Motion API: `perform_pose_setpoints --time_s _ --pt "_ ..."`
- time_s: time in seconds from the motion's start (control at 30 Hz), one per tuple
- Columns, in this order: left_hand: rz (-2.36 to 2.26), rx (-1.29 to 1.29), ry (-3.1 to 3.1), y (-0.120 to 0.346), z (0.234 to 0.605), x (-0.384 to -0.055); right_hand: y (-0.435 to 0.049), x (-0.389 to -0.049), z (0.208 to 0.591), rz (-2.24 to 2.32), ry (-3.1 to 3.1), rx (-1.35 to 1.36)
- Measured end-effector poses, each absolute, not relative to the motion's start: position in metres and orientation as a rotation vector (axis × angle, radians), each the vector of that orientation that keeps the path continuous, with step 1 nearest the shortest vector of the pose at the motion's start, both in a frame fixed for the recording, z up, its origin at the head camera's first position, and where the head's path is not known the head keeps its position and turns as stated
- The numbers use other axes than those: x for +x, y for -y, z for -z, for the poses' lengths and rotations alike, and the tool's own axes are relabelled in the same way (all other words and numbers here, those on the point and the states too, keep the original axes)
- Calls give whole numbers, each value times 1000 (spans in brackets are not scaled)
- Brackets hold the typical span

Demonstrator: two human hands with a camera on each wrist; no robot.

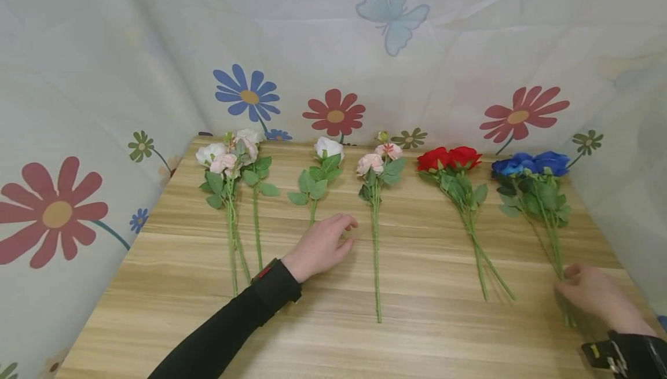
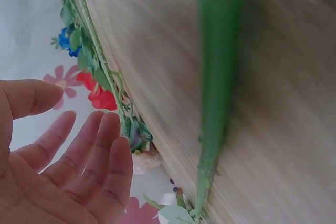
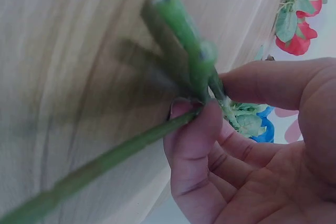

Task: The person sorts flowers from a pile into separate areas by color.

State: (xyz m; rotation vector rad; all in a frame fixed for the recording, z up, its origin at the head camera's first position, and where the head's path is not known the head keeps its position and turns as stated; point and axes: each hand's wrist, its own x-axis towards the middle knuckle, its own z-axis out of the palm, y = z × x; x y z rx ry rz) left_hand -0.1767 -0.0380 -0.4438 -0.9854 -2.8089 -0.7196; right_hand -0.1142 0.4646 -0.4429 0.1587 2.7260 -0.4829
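At the table's right side my right hand [image 1: 596, 295] pinches the green stems [image 3: 191, 51] of the blue artificial roses [image 1: 531, 165], low down near the cut ends. Its thumb and curled fingers close on them in the right wrist view, where one more stem [image 3: 105, 163] slants past the fingertips. The blooms lie at the far end. My left hand [image 1: 320, 246] hovers over the lower stem of a single white rose [image 1: 329, 148], partly hiding it. Its fingers are loosely bent and hold nothing. A thick stem end [image 2: 218, 66] looms beside that hand in the left wrist view.
Red roses [image 1: 449, 159] lie left of the blue ones, their stems crossing. Pale pink roses [image 1: 370, 163] lie mid-table. White and pink flowers [image 1: 226, 159] lie far left, partly behind my left sleeve. A flower-printed curtain [image 1: 443, 66] borders the wooden table [image 1: 427, 338].
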Motion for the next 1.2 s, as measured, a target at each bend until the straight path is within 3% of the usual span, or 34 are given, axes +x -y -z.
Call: perform_pose_setpoints --time_s 0.37,0.6,0.87,1.2 --pt "725 -944 2847 44 442 -174 -471 -117 446 453 -2746 199" --pt "744 -904 2862 50 438 -172 -446 -117 428 485 -2895 308" --pt "765 -826 2853 59 432 -169 -388 -128 418 772 -3226 -22" --pt "758 -685 2864 80 426 -167 -306 -150 409 1187 -3184 -265"
